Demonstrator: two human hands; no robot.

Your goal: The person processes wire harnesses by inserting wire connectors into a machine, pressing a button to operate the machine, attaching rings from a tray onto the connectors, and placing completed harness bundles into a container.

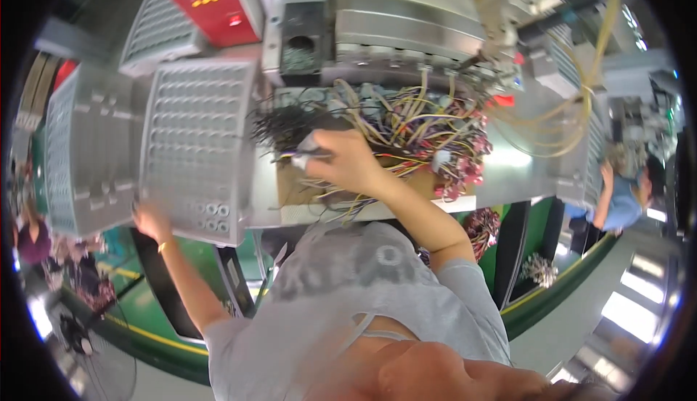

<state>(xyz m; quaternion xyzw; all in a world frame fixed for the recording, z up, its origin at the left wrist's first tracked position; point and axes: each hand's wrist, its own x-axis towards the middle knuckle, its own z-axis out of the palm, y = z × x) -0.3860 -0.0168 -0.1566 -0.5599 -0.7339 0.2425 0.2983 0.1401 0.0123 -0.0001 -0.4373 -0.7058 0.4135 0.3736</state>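
Observation:
My right hand [347, 160] is closed around a small whitish piece [303, 160], perhaps a connector, beside thin dark wires at the left end of a wire pile. A tangle of cables [414, 121] in yellow, white, purple and black, with reddish ends, spreads to its right across a brown board [290, 192]. My left hand [151, 221] is at the lower left edge of a grey tray [243, 110] with rows of round cups. Its fingers are smeared and partly hidden, so whether they grip the tray's edge is unclear. Several ring-shaped parts [212, 216] sit in the tray's near right corner.
Behind the wires stands a metal machine [406, 27]. A red control box [207, 1] is at the back left, with another grey tray [62, 154] at far left. Yellowish tubing [584, 103] loops down at right. A co-worker in blue [624, 194] is at the far right.

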